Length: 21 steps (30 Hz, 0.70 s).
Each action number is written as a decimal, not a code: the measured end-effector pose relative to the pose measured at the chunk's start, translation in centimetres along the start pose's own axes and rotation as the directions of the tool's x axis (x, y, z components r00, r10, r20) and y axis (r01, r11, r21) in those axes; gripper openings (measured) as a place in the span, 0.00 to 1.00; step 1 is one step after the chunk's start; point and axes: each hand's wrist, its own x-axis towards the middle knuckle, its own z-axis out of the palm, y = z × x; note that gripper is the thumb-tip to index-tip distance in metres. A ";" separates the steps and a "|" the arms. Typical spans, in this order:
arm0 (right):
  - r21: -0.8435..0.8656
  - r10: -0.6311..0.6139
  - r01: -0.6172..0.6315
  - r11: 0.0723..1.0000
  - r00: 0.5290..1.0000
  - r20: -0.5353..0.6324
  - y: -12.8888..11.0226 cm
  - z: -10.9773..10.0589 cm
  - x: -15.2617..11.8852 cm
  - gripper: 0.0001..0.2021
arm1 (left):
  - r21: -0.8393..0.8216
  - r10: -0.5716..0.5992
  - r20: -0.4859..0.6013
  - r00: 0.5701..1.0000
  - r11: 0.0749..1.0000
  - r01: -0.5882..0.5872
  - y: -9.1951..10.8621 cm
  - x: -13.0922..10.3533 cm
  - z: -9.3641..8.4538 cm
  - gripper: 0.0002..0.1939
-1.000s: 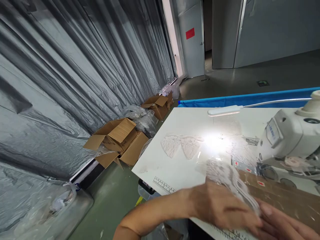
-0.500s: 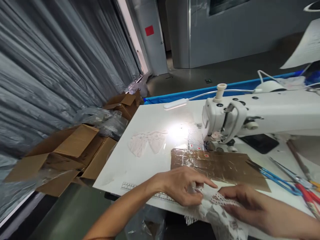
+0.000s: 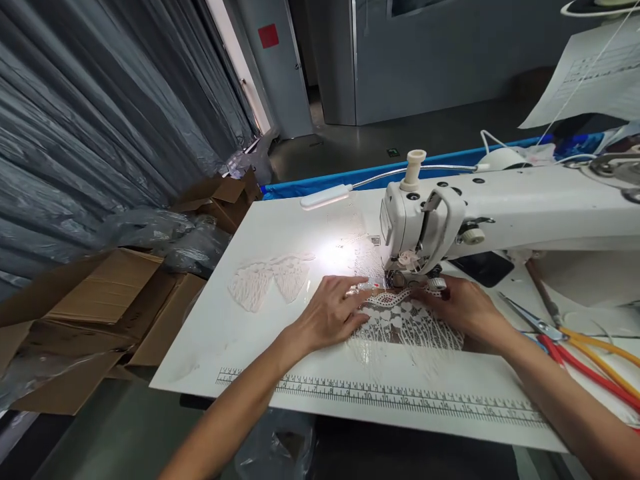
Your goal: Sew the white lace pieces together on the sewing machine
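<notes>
A piece of white lace (image 3: 407, 322) lies spread at the front of the sewing machine (image 3: 407, 220), its scalloped upper edge close to the presser foot. My left hand (image 3: 330, 310) rests flat on the lace's left end with the fingers stretched apart. At the other end, my right hand (image 3: 463, 307) grips the lace edge beside the foot; its fingertips are partly hidden behind the machine head. Under the lace shows a strip of brown board (image 3: 480, 345). Two joined lace pieces (image 3: 270, 280) lie on the left of the white table (image 3: 200, 333).
Scissors with orange handles (image 3: 595, 343) and a red-handled tool (image 3: 590, 373) lie at the right. A printed ruler (image 3: 370, 393) runs along the front edge. A lamp (image 3: 327, 197) lights the work area. Open cardboard boxes (image 3: 115, 287) stand on the left.
Both hands have moved up and away from the table's front edge, carrying the lace to the presser foot. The lace, bunched before, now lies flat. My left hand has opened out.
</notes>
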 end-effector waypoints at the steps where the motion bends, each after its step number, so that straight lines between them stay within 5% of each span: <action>1: 0.001 -0.004 0.004 1.000 1.000 0.000 0.2 -0.2 -0.2 0.20 | -0.019 0.064 0.044 0.997 0.998 -0.064 0.1 0.0 0.0 0.15; 4: -0.008 -0.041 0.041 0.999 0.999 0.014 1.0 -0.9 -0.9 0.21 | -0.084 0.158 0.160 0.974 0.986 -0.146 0.6 0.0 0.1 0.13; 7: 0.137 -0.043 0.035 0.990 0.997 0.062 1.5 -1.1 -1.9 0.19 | -0.131 0.111 0.172 0.979 0.987 -0.089 1.3 0.0 0.0 0.16; 11: 0.554 -0.031 -0.080 0.828 0.982 0.188 -0.5 0.1 -3.2 0.20 | -0.337 -0.131 0.165 0.978 0.924 0.181 1.7 -0.1 -1.2 0.23; 14: 0.756 -0.116 -0.172 0.632 0.943 0.312 -3.4 1.0 -3.7 0.27 | -0.553 -0.268 0.328 0.906 0.723 0.414 1.9 -0.2 -2.3 0.36; 16: 0.792 -0.212 -0.203 0.576 0.899 0.384 -4.5 1.2 -3.6 0.29 | -0.549 -0.367 0.404 0.838 0.636 0.543 2.1 -0.2 -2.7 0.41; 19: 0.722 -0.241 -0.070 0.688 0.916 0.320 -4.1 1.2 -3.0 0.24 | -0.471 -0.526 0.392 0.754 0.589 0.656 2.2 -0.2 -2.6 0.38; 21: 0.536 -0.263 0.142 0.832 0.952 0.156 -2.8 1.3 -2.5 0.19 | -0.462 -0.563 0.355 0.746 0.588 0.664 2.3 -0.2 -2.4 0.31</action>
